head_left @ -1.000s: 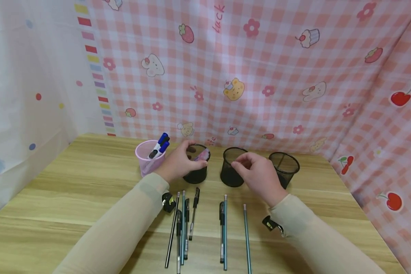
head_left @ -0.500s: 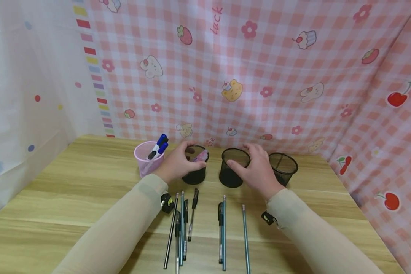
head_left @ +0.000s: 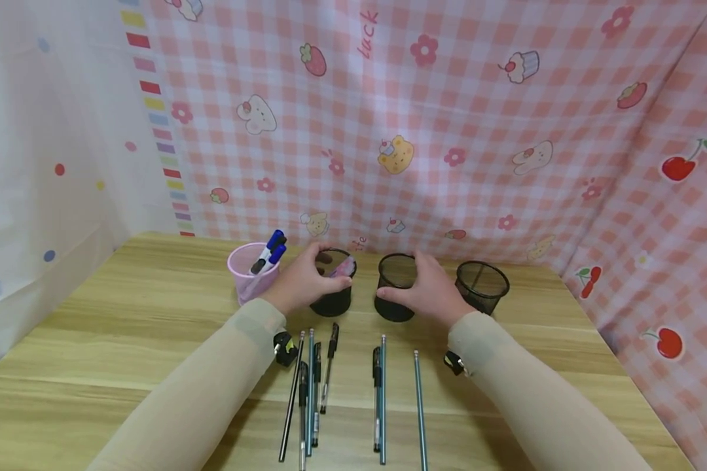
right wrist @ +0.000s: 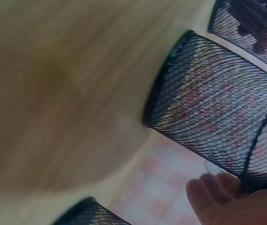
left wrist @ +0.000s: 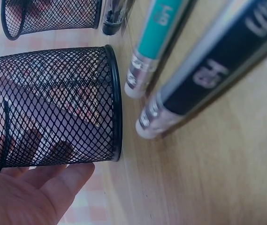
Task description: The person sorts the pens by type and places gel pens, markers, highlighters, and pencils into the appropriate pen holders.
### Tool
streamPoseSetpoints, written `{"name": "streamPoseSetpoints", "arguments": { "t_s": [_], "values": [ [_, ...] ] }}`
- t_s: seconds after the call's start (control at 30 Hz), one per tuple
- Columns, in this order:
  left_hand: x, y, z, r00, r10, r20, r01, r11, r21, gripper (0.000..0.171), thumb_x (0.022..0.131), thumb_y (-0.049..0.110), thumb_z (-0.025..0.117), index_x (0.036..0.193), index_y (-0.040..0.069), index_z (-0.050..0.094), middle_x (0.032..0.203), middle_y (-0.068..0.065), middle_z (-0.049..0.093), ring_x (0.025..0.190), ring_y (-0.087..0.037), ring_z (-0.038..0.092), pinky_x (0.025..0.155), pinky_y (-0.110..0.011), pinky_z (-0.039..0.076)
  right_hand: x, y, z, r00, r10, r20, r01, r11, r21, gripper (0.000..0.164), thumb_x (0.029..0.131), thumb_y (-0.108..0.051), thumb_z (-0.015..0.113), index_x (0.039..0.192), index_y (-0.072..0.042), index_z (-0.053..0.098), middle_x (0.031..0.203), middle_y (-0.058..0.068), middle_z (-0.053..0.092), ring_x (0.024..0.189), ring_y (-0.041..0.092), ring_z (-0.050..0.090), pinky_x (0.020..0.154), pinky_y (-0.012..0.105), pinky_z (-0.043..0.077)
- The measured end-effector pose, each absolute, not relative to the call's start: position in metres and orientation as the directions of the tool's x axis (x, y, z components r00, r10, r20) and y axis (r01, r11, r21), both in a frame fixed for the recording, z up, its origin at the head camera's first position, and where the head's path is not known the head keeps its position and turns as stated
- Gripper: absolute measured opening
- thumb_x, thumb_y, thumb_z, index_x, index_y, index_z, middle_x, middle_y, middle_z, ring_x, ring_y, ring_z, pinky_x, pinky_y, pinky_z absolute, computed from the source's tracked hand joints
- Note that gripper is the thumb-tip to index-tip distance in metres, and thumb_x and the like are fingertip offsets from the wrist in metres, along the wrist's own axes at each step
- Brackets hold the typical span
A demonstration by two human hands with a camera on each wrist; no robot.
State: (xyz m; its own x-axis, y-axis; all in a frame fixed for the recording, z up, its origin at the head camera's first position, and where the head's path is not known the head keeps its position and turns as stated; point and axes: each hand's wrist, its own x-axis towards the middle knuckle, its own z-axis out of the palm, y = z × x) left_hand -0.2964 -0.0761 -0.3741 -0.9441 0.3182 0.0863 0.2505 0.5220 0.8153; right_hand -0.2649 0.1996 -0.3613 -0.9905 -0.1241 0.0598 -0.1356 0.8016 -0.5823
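Note:
My left hand (head_left: 306, 281) holds a black mesh pen cup (head_left: 332, 305), thumb in front and fingers round the far side. Inside this cup leans a slim pinkish thing whose kind I cannot tell. In the left wrist view, my left fingers (left wrist: 70, 185) lie along the cup's mesh wall. To the right, my right hand (head_left: 433, 291) grips a second black mesh pen cup (head_left: 393, 311), its thumb across the front. The right wrist view shows my right fingers (right wrist: 201, 194) beside that cup's wall (right wrist: 213, 103), near the rim. Both cups stand upright on the table.
A pink pen cup (head_left: 253, 281) with blue-capped markers (head_left: 275, 243) stands at the left. A third black mesh pen cup (head_left: 490, 302) is right of my right hand. Several pencils (head_left: 419, 405) and black-capped pens (head_left: 333, 343) lie on the wooden table (head_left: 124, 340), before a checked cloth (head_left: 477, 98).
My right hand has come from above the space between two cups, spread its fingers, moved left and taken hold of the middle cup. The left hand keeps its hold.

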Motion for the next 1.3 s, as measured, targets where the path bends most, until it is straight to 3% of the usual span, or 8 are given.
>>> {"name": "streamPoseSetpoints", "arguments": {
  "t_s": [0.2,0.57,0.7,0.8,0.87,0.97,1.13,1.3],
  "values": [
    [-0.295,-0.076,-0.373,-0.945,0.319,0.066,0.235,0.525,0.818,0.094,0.085,0.058,0.083,0.158,0.018,0.038,0.148,-0.014,0.056,0.133,-0.034,0.059,0.109,-0.051,0.053,-0.269,0.198,-0.368,-0.995,-0.086,0.047,-0.096,0.764,-0.638,0.104,0.085,-0.054,0.084,0.162,-0.01,0.03,0.157,0.022,0.047,0.14,0.041,0.052,0.111,0.058,0.049],
    [-0.297,-0.084,-0.367,-0.949,0.311,0.051,0.249,0.643,0.724,0.104,0.082,0.071,0.078,0.163,0.021,0.036,0.16,-0.018,0.048,0.143,-0.04,0.052,0.112,-0.057,0.05,-0.273,0.189,-0.371,-0.997,-0.074,0.029,-0.074,0.733,-0.676,0.107,0.085,-0.05,0.086,0.163,-0.008,0.026,0.154,0.022,0.049,0.138,0.04,0.054,0.11,0.057,0.05],
    [-0.295,-0.087,-0.36,-0.943,0.33,0.045,0.276,0.696,0.663,0.108,0.086,0.075,0.071,0.167,0.019,0.028,0.171,-0.014,0.032,0.152,-0.041,0.041,0.12,-0.059,0.041,-0.275,0.186,-0.372,-0.997,-0.074,0.027,-0.073,0.735,-0.674,0.107,0.084,-0.05,0.086,0.162,-0.008,0.027,0.153,0.022,0.05,0.137,0.04,0.055,0.109,0.056,0.051],
    [-0.291,-0.087,-0.356,-0.943,0.331,0.033,0.276,0.724,0.632,0.114,0.087,0.081,0.064,0.171,0.022,0.013,0.176,-0.012,0.018,0.158,-0.041,0.031,0.125,-0.06,0.033,-0.275,0.186,-0.372,-0.997,-0.071,0.02,-0.066,0.741,-0.668,0.107,0.085,-0.051,0.085,0.163,-0.008,0.026,0.154,0.021,0.05,0.136,0.04,0.056,0.109,0.056,0.051],
    [-0.287,-0.087,-0.354,-0.944,0.327,0.046,0.282,0.726,0.627,0.114,0.087,0.082,0.061,0.171,0.025,0.008,0.177,-0.01,0.016,0.158,-0.041,0.03,0.125,-0.06,0.032,-0.274,0.186,-0.373,-0.997,-0.069,0.018,-0.063,0.741,-0.668,0.107,0.084,-0.051,0.085,0.163,-0.009,0.026,0.153,0.021,0.05,0.135,0.04,0.056,0.108,0.056,0.051],
    [-0.28,-0.086,-0.347,-0.931,0.34,0.13,0.343,0.7,0.627,0.105,0.093,0.075,0.06,0.171,0.021,0.013,0.176,-0.012,0.021,0.157,-0.04,0.032,0.124,-0.061,0.033,-0.273,0.187,-0.373,-0.998,-0.066,0.011,-0.056,0.74,-0.671,0.107,0.085,-0.051,0.085,0.163,-0.009,0.026,0.154,0.021,0.049,0.136,0.04,0.055,0.109,0.056,0.051],
    [-0.265,-0.083,-0.328,-0.872,0.37,0.32,0.489,0.655,0.575,0.08,0.101,0.055,0.064,0.163,0.014,0.037,0.169,-0.011,0.037,0.155,-0.033,0.038,0.123,-0.057,0.037,-0.27,0.191,-0.371,-0.999,-0.053,-0.001,-0.038,0.73,-0.682,0.109,0.085,-0.05,0.085,0.164,-0.008,0.023,0.157,0.021,0.046,0.141,0.039,0.052,0.113,0.056,0.048],
    [-0.248,-0.079,-0.315,-0.792,0.43,0.434,0.601,0.674,0.429,0.06,0.104,0.049,0.063,0.149,0.011,0.055,0.137,-0.008,0.063,0.121,-0.026,0.064,0.099,-0.045,0.058,-0.268,0.194,-0.368,-0.999,-0.045,0.002,-0.034,0.739,-0.673,0.108,0.085,-0.051,0.084,0.164,-0.008,0.024,0.157,0.022,0.046,0.141,0.04,0.051,0.113,0.057,0.047]
  ]
}}
